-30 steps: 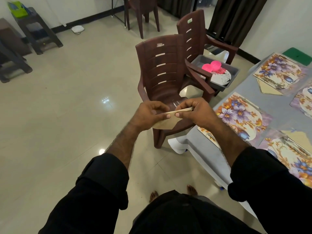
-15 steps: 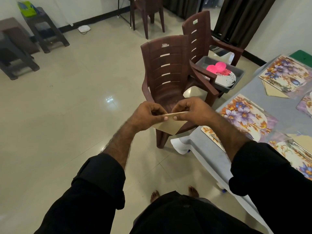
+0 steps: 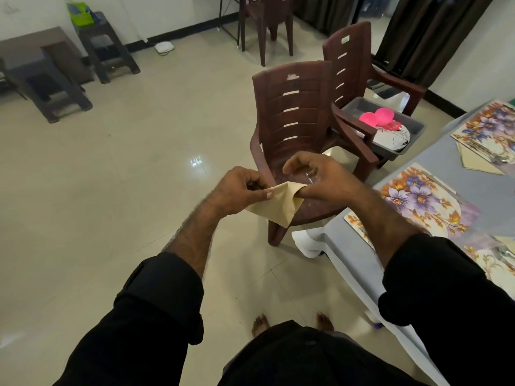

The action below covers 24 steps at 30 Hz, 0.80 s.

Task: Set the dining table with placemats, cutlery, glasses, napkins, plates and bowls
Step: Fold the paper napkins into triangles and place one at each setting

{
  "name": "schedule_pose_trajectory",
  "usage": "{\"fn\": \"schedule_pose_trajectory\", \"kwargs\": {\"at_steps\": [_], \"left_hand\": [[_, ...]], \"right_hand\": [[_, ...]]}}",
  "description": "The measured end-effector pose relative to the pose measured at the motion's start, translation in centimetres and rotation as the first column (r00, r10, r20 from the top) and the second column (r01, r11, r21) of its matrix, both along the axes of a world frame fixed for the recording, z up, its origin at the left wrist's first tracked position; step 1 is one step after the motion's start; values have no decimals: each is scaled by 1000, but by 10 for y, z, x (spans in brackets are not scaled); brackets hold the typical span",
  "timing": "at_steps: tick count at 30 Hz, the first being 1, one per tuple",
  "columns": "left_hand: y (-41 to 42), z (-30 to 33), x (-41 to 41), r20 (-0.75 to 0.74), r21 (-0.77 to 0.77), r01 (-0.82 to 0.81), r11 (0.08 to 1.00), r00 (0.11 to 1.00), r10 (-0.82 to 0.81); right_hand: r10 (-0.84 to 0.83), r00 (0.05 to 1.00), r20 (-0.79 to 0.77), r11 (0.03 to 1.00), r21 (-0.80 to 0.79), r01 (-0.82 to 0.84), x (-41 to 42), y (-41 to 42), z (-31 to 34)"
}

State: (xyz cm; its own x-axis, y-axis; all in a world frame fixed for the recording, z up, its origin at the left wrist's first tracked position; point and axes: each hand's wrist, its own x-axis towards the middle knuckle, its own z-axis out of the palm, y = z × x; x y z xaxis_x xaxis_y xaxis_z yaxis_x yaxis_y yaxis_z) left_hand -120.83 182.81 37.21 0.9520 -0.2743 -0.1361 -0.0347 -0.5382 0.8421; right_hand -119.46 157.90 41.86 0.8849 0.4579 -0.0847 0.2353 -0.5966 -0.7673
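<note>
left hand (image 3: 237, 190) and right hand (image 3: 320, 182) each pinch the beige napkin (image 3: 278, 204), seemingly mid-fold, above the brown chair (image 3: 292, 112).

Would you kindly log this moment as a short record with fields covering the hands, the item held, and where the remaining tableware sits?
left hand: pinching the napkin's left end
right hand: pinching its right end
napkin: beige, partly folded, held in the air in front of the near chair
table: grey, floral placemats laid
tableware left: pink bowls and plates in a grey tray on the far chair
</note>
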Motion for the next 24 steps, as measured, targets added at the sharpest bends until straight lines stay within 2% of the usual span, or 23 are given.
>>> {"fn": "schedule_pose_trajectory", "kwargs": {"at_steps": [3, 7, 9, 12, 16, 20, 24], "left_hand": [[5, 1, -1, 8, 16, -49, 999, 999, 49], [18, -1, -1, 12, 33, -104, 994, 995, 103], [18, 0, -1, 5, 37, -87, 996, 996, 87], [7, 8, 0, 13, 60, -13, 998, 1000, 12], [-3, 18, 1, 39, 121, 23, 992, 999, -28], [11, 18, -1, 37, 78, -29, 997, 999, 26], [11, 18, -7, 29, 69, -53, 996, 998, 51]], "right_hand": [[-2, 998, -66, 999, 40, 5, 6, -6, 7], [-51, 988, -149, 972, 219, 83, 8, -27, 5], [-39, 991, -128, 982, 177, 62, 6, -21, 5], [29, 1000, 5, 999, -24, -29, 1, 6, 0], [48, 997, 54, 998, -34, -46, 2, 16, -4], [-29, 999, -13, 999, 44, 30, 8, -23, -3], [-231, 973, -25, 963, 140, 232, 10, -54, -10]]}}
